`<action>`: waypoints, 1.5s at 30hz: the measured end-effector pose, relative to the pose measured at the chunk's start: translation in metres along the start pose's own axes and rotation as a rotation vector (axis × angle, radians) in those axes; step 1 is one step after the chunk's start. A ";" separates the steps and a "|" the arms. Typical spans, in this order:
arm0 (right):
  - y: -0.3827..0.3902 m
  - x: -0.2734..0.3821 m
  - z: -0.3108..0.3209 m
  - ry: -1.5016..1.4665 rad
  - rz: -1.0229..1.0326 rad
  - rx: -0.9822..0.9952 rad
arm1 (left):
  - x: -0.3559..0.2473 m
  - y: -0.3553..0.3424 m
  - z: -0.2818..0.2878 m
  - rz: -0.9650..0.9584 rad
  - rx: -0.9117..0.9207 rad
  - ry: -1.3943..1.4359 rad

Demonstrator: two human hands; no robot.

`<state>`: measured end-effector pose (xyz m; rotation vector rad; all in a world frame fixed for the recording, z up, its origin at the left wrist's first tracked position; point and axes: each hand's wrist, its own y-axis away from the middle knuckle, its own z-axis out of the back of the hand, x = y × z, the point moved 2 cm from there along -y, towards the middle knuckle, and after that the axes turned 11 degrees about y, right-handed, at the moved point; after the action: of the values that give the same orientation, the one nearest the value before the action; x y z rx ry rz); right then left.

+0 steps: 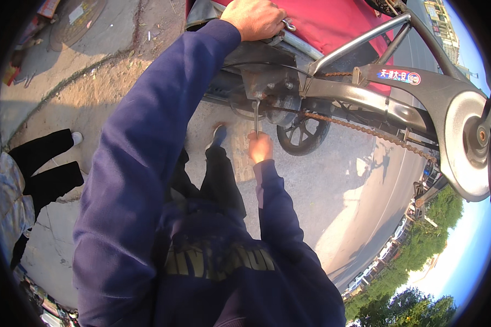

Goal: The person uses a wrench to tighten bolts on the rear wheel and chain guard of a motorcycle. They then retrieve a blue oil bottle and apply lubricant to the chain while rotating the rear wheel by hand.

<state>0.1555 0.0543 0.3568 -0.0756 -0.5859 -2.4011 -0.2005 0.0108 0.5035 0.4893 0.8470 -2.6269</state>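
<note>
My right hand (261,147) is closed round the lower end of a steel wrench (256,118). The wrench stands nearly upright, its upper end at the hub area of a tricycle-like vehicle, beside a rusty chain (360,128). Above, my left hand (255,19) lies against the vehicle's metal frame edge with its fingers curled. A small shiny metal end (289,25) pokes out by those fingers; what it belongs to is hidden. A dark bracket plate (264,73) sits between my hands, above the wrench.
A red cover (333,27) spreads over the vehicle's body. To the right are the dark chain guard (398,74) and a large round cover (469,144). Below the frame is a black spoked wheel (304,133). At left stands another person in black trousers (49,163).
</note>
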 end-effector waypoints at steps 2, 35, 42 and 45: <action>-0.033 -0.022 -0.011 -0.022 -0.123 0.090 | -0.001 -0.001 0.002 -0.086 -0.009 -0.052; -0.061 -0.006 -0.061 0.195 -0.502 0.133 | 0.011 0.002 -0.015 0.029 0.014 -0.036; -0.062 -0.009 -0.080 0.158 -0.533 0.067 | 0.011 0.004 -0.016 0.030 -0.018 -0.032; -0.061 -0.006 -0.080 0.168 -0.515 0.050 | 0.006 0.003 -0.007 0.090 0.036 -0.018</action>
<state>0.1306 0.0652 0.2596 0.3348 -0.6441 -2.8458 -0.2032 0.0114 0.4938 0.5011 0.7557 -2.5643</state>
